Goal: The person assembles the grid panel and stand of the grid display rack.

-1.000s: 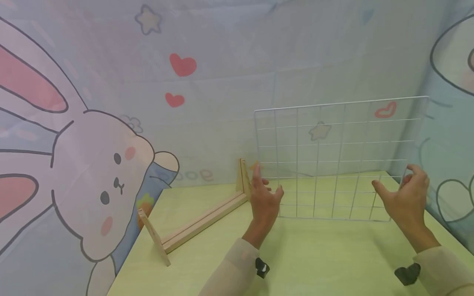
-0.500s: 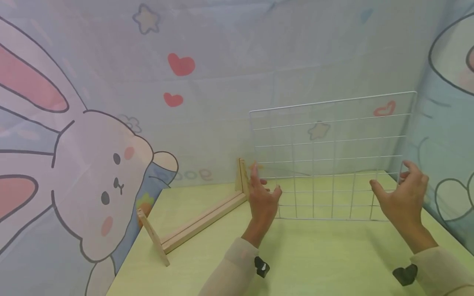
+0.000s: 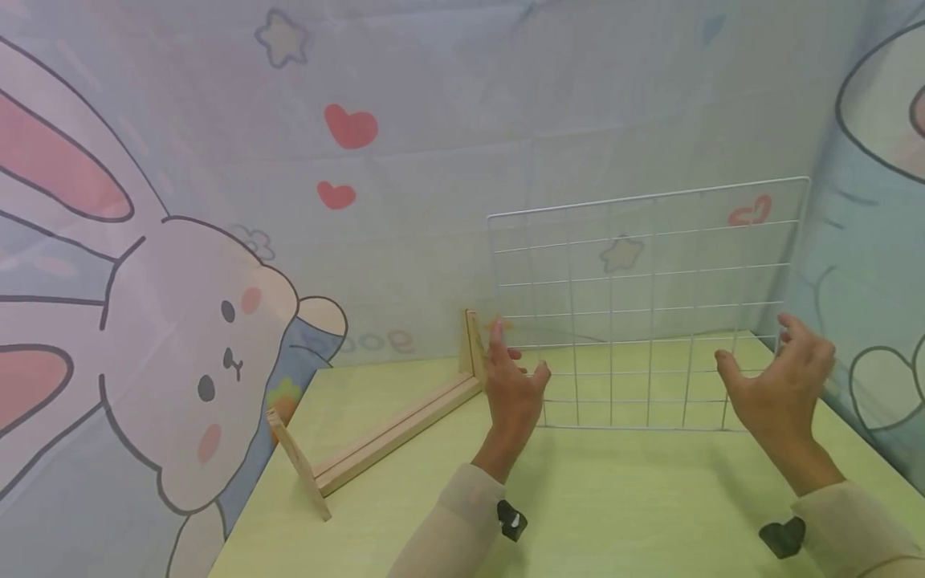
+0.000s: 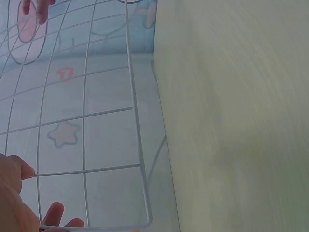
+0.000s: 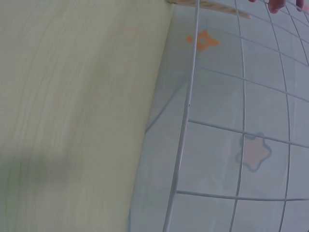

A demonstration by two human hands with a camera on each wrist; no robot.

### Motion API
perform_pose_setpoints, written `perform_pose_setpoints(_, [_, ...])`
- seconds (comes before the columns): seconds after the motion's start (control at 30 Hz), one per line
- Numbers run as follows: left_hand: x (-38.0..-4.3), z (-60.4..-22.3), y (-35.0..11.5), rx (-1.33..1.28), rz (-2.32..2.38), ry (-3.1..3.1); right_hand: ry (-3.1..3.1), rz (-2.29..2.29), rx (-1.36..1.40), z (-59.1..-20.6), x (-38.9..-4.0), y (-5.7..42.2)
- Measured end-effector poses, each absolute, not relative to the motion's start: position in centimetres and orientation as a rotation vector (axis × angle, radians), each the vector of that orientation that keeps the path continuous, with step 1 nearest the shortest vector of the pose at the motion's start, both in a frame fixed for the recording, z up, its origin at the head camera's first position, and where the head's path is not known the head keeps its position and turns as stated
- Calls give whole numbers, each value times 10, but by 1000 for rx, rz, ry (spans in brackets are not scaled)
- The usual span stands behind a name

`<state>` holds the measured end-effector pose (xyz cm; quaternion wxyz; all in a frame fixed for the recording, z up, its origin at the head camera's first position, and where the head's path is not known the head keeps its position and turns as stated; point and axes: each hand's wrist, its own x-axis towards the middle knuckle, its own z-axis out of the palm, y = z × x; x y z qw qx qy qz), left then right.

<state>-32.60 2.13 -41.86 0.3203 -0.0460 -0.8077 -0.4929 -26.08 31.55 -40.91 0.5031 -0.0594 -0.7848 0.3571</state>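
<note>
A white wire grid panel (image 3: 611, 343) stands upright between both hands in the head view. My left hand (image 3: 511, 389) grips its left side wire, thumb apart on the near side. In the left wrist view, the left hand's fingertips (image 4: 55, 212) curl round that wire. At the right side, my right hand (image 3: 784, 389) holds the other side wire with bent fingers, its thumb spread in front of the mesh. Most of the right hand's contact is hidden; the right wrist view shows the panel's lower wire (image 5: 183, 130) but not that hand.
Left of the panel, a wooden stand (image 3: 397, 437) with two upright end pieces lies diagonally on the pale yellow-green table (image 3: 614, 506). A printed cloth (image 3: 433, 185) with a rabbit, hearts and stars hangs behind and at the sides.
The panel's right side has shifted left and its upper right corner has risen slightly. My right hand has moved a little left with it; the left hand stays almost in place.
</note>
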Motion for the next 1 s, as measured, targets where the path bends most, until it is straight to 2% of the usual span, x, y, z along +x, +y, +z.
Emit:
perform_pose_setpoints(0.57, [-326,-420,21,-127,-1310,-2140,-1840,686,206,-408,-272,290])
perform_pose_setpoints(1.0, [-324,-421,22,-137,-1291,-2155,-1936,586,229,-402,-272,275])
